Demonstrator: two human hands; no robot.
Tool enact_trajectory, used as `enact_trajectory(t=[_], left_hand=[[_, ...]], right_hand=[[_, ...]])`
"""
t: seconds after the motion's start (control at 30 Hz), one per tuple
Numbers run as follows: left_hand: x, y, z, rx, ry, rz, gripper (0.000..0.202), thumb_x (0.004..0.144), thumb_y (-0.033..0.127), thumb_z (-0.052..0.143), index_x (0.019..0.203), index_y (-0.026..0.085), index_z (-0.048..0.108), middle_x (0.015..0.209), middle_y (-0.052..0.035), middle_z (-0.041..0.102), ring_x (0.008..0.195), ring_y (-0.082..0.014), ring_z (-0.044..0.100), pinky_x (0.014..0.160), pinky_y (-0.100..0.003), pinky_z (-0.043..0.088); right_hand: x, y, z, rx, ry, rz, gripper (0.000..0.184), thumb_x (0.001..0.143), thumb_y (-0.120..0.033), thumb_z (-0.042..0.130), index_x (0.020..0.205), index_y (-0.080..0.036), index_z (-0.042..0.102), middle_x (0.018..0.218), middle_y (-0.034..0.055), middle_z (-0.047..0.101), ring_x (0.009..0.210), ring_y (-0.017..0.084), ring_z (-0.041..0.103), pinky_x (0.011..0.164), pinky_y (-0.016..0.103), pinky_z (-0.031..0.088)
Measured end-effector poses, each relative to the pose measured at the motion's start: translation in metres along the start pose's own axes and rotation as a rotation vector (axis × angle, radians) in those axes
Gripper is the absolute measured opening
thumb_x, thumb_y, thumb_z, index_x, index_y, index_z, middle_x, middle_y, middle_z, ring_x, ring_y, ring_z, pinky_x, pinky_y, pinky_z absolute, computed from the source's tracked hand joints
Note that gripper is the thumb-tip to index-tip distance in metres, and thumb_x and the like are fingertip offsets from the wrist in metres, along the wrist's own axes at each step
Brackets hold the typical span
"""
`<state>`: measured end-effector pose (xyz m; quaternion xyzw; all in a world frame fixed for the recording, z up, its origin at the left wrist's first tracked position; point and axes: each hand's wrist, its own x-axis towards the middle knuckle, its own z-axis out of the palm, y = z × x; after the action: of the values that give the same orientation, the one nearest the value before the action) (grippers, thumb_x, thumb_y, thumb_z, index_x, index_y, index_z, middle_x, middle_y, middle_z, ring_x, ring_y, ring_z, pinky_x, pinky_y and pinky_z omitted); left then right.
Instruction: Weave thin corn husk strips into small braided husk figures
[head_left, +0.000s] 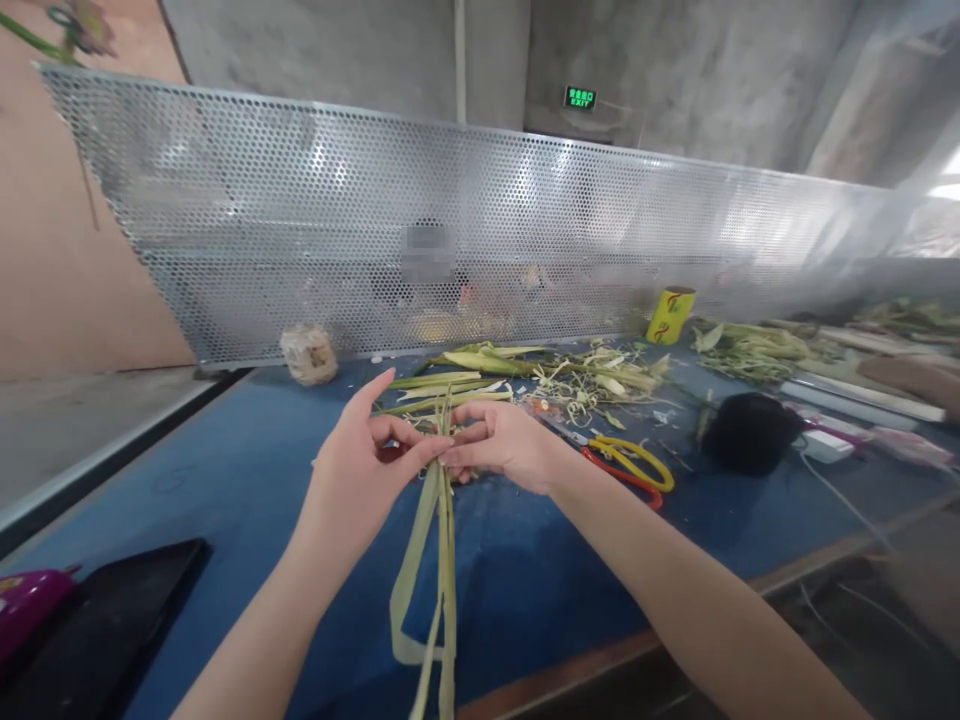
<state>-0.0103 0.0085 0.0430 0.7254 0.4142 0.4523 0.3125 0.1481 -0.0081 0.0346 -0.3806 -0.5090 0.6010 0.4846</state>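
Long pale-green plant strips hang down over the blue table, with short ends poking up above my fingers. My left hand pinches them between thumb and forefinger. From the other side my right hand closes on the same strips, its fingertips meeting those of the left. Whatever lies right between the fingertips is hidden. Just right of my right wrist rest scissors with one yellow and one red handle. Behind my hands, flat green leaf strips lie on the table.
A perforated metal screen runs along the back. Curled scraps, a yellow can-like cylinder and a wrapped roll lie before it. A black object and white adapter sit right; a black tray is front left.
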Motion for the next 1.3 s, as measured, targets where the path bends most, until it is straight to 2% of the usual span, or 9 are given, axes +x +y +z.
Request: enact_trajectory(t=[0.2,0.3,0.5,0.6,0.67,0.8,0.97,1.1,1.3], left_hand=[[0.002,0.003,-0.006,-0.301,-0.115,-0.130,0.082,0.060,0.029,0.069,0.130,0.015,0.029,0.058,0.0046,0.057,0.046,-0.0088,0.049,0.050,-0.021,0.040],[0.003,0.005,-0.008,-0.557,-0.183,-0.266,0.067,0.064,0.027,0.067,0.123,0.012,0.039,0.055,0.0049,0.054,0.044,-0.0062,0.047,0.049,-0.019,0.041],[0.001,0.008,0.002,-0.758,0.103,-0.341,0.046,0.073,0.028,0.060,0.114,0.018,0.042,0.084,-0.0043,0.062,0.071,-0.0123,0.060,0.064,-0.024,0.050],[-0.003,0.011,0.010,-0.830,-0.163,-0.528,0.043,0.079,0.044,0.047,0.113,0.019,0.040,0.089,-0.0076,0.060,0.063,-0.0149,0.060,0.056,-0.029,0.049],[-0.006,0.014,0.013,-0.886,-0.258,-0.543,0.042,0.081,0.046,0.041,0.114,0.021,0.038,0.089,-0.0078,0.059,0.063,-0.0155,0.059,0.055,-0.030,0.049],[-0.009,0.017,0.015,-0.847,-0.306,-0.541,0.038,0.083,0.044,0.037,0.113,0.020,0.036,0.080,-0.0054,0.055,0.059,-0.0133,0.054,0.044,-0.024,0.042],[-0.012,0.013,0.022,-0.730,-0.229,-0.486,0.037,0.083,0.047,0.034,0.112,0.023,0.034,0.064,0.0015,0.049,0.041,-0.0050,0.038,0.034,-0.013,0.021],[-0.016,0.010,0.026,-0.654,-0.105,-0.361,0.045,0.080,0.050,0.040,0.118,0.030,0.028,0.065,0.0022,0.050,0.040,-0.0073,0.045,0.032,-0.013,0.025],[-0.022,0.013,0.025,-0.603,-0.038,-0.110,0.047,0.082,0.035,0.045,0.123,0.032,0.023,0.083,0.0013,0.052,0.032,-0.0016,0.040,0.030,-0.016,0.030]], right_hand=[[-0.001,0.002,0.002,-0.027,-0.070,0.012,0.030,0.051,-0.019,0.076,0.075,-0.013,0.059,0.057,-0.0021,0.062,0.050,0.007,0.056,0.052,0.021,0.046],[-0.002,0.001,0.004,-0.048,-0.084,-0.008,0.025,0.050,-0.018,0.076,0.068,-0.012,0.060,0.055,-0.0021,0.061,0.049,0.006,0.055,0.052,0.020,0.046],[-0.002,0.000,0.002,-0.001,-0.017,-0.080,0.021,0.052,-0.016,0.075,0.065,-0.013,0.058,0.052,-0.0022,0.061,0.047,0.006,0.055,0.050,0.019,0.046],[-0.002,-0.001,0.001,0.012,-0.007,-0.126,0.022,0.053,-0.017,0.075,0.068,-0.013,0.058,0.055,-0.0015,0.062,0.049,0.006,0.056,0.051,0.020,0.046],[-0.002,-0.001,0.000,-0.004,0.010,-0.139,0.023,0.053,-0.018,0.075,0.069,-0.014,0.059,0.057,-0.0011,0.063,0.051,0.007,0.056,0.052,0.020,0.046],[-0.002,0.000,0.000,-0.051,0.021,-0.176,0.024,0.054,-0.023,0.075,0.069,-0.015,0.058,0.054,-0.0025,0.059,0.049,0.007,0.053,0.048,0.020,0.043],[-0.004,-0.001,0.003,-0.066,0.007,-0.221,0.020,0.055,-0.020,0.074,0.070,-0.014,0.061,0.057,-0.0022,0.060,0.049,0.006,0.052,0.050,0.020,0.043],[-0.006,-0.002,0.004,-0.026,0.001,-0.216,0.020,0.056,-0.017,0.073,0.073,-0.015,0.063,0.060,-0.0013,0.063,0.050,0.006,0.054,0.051,0.020,0.044],[-0.005,-0.002,0.003,0.048,-0.014,-0.240,0.020,0.058,-0.015,0.072,0.076,-0.017,0.064,0.058,-0.0029,0.062,0.051,0.006,0.055,0.051,0.019,0.045]])
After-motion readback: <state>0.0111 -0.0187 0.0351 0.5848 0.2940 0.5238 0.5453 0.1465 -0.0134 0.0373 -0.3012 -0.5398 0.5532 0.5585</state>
